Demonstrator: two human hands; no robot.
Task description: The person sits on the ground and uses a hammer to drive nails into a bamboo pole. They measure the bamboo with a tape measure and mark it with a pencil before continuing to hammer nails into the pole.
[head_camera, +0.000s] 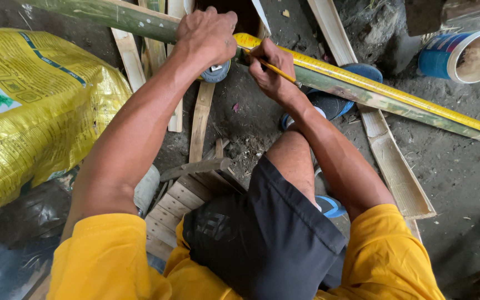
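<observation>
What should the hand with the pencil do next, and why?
Probably press the pencil tip down and make a short mark on the bamboo pole. The left hand pins the yellow tape measure along the pole, and the right hand holds the pencil right beside the tape's edge.

1 head-worn camera looks steeply down from close above the person's arms and lap. It faces forward over dark dirt ground (pixel 462 166). No other view overlaps it.
</observation>
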